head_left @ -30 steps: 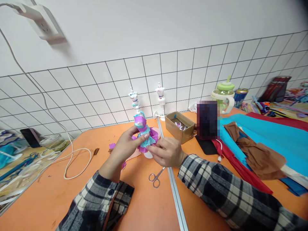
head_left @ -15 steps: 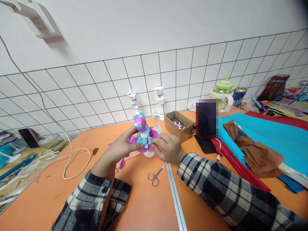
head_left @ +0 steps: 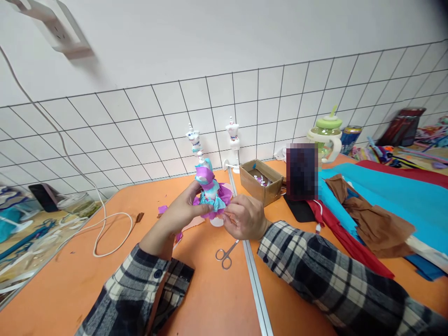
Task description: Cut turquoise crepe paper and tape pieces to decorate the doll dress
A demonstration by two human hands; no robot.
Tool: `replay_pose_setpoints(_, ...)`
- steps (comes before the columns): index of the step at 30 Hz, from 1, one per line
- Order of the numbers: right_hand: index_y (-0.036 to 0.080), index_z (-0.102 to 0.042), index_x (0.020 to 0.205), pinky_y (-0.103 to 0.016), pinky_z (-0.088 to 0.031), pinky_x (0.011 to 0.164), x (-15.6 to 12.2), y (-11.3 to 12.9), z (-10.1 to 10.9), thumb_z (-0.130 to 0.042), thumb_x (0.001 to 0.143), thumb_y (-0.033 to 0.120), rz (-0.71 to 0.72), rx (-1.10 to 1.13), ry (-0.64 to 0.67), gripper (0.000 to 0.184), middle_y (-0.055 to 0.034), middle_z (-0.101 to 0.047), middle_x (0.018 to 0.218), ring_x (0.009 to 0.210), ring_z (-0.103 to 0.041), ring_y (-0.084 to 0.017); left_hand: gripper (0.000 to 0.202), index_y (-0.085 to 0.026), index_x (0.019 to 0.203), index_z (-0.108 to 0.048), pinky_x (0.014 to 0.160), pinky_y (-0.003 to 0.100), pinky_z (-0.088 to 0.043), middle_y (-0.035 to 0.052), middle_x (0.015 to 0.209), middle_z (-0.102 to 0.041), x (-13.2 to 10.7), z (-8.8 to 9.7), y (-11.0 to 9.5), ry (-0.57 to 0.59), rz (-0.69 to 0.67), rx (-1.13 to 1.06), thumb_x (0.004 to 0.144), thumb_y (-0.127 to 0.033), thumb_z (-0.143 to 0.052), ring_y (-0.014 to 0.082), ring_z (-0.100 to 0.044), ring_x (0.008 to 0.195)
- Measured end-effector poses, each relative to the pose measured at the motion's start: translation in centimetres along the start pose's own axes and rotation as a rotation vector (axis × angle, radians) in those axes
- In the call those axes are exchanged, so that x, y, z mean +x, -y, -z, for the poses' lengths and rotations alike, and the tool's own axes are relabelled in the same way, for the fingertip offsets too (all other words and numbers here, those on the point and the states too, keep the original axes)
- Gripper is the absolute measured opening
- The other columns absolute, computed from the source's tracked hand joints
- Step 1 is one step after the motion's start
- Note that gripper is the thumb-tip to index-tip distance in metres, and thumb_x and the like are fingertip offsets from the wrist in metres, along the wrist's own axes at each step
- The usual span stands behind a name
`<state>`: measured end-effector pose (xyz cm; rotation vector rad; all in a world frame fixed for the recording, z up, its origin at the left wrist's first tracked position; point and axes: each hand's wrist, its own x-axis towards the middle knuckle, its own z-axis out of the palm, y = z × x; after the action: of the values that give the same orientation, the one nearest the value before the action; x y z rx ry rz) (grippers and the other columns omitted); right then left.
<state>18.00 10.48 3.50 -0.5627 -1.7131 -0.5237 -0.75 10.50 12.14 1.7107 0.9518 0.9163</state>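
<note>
The left hand (head_left: 184, 208) held a dress form (head_left: 205, 174)

With the dress form as clock centre, over the orange table (head_left: 206, 298), the left hand wrapped it from eight o'clock, thumb across the skirt (head_left: 216, 204), probably to steady it. At four o'clock was the right hand (head_left: 247, 217), its fingers narrow at the hem, seemingly for fine work; whether they gripped fabric, I couldn't tell. Scissors (head_left: 224, 258) lay near six o'clock, apparently for easy reach.

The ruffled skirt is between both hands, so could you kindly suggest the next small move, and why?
Perhaps smooth the ruffled skirt with the right hand, since its turquoise layer looks bunched, that hand is at its edge, and the left hand holds the other side.
</note>
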Motion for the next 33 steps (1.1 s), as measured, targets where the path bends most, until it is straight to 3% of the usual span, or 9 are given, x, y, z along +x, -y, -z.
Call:
replay_pose_setpoints(5,0.024,-0.065,0.082,-0.027,-0.030,0.056,-0.2,-0.3,0.0,-0.061,0.083,0.018,0.073,-0.092,0.072,0.007,0.0018,-0.053,0.065,0.062,-0.045,-0.012,0.063,-0.021,0.132,-0.054,0.100,0.048,-0.044,0.0119,0.141,-0.054,-0.1,0.4,0.2,-0.047,0.047,0.005,0.074,-0.031,-0.076,0.0344,-0.049,0.128)
replay_pose_setpoints(10,0.026,-0.069,0.085,-0.028,-0.029,0.057,-0.2,-0.3,0.2,-0.060,0.086,0.022,0.128,-0.105,0.096,0.010,0.0019,-0.053,0.064,0.061,-0.042,-0.013,0.059,-0.022,0.130,-0.057,0.099,0.046,-0.045,0.0107,0.133,-0.061,0.1,0.2,0.5,-0.074,0.038,-0.023,0.076,-0.033,-0.076,0.0325,-0.052,0.125)
replay_pose_setpoints(18,0.029,-0.073,0.085,-0.029,-0.027,0.056,0.2,-0.1,0.2,-0.065,0.087,0.028,0.075,-0.185,0.088,0.009,0.0016,-0.054,0.061,0.059,-0.043,-0.012,0.053,-0.022,0.126,-0.060,0.095,0.044,-0.047,0.0087,0.119,-0.067,0.2,-0.5,0.3,-0.089,0.025,-0.036,0.077,-0.032,-0.075,0.0301,-0.057,0.116)
replay_pose_setpoints(22,0.028,-0.072,0.080,-0.030,-0.027,0.056,0.1,-0.2,0.1,-0.066,0.086,0.025,0.070,-0.184,0.079,0.009,0.0022,-0.053,0.059,0.059,-0.042,-0.012,0.053,-0.022,0.127,-0.059,0.093,0.042,-0.047,0.0084,0.119,-0.067,0.1,-0.6,0.4,-0.092,0.027,-0.044,0.077,-0.031,-0.075,0.0292,-0.058,0.114)
replay_pose_setpoints(28,0.028,-0.071,0.090,-0.030,-0.025,0.054,0.0,-0.9,0.1,-0.064,0.088,0.022,0.179,-0.203,0.082,0.009,0.0031,-0.051,0.059,0.060,-0.040,-0.012,0.047,-0.020,0.120,-0.062,0.091,0.042,-0.049,0.0092,0.121,-0.066,0.1,-0.8,0.1,-0.117,0.061,-0.096,0.076,-0.033,-0.075,0.0293,-0.060,0.111)
replay_pose_setpoints(33,0.027,-0.067,0.094,-0.029,-0.030,0.057,-0.1,-0.8,0.2,-0.063,0.085,0.021,0.168,-0.140,0.081,0.011,0.0026,-0.060,0.071,0.064,-0.046,-0.013,0.048,-0.021,0.120,-0.062,0.095,0.044,-0.047,0.0092,0.124,-0.065,0.2,-0.9,0.1,-0.128,0.041,-0.067,0.076,-0.034,-0.075,0.0307,-0.058,0.116)
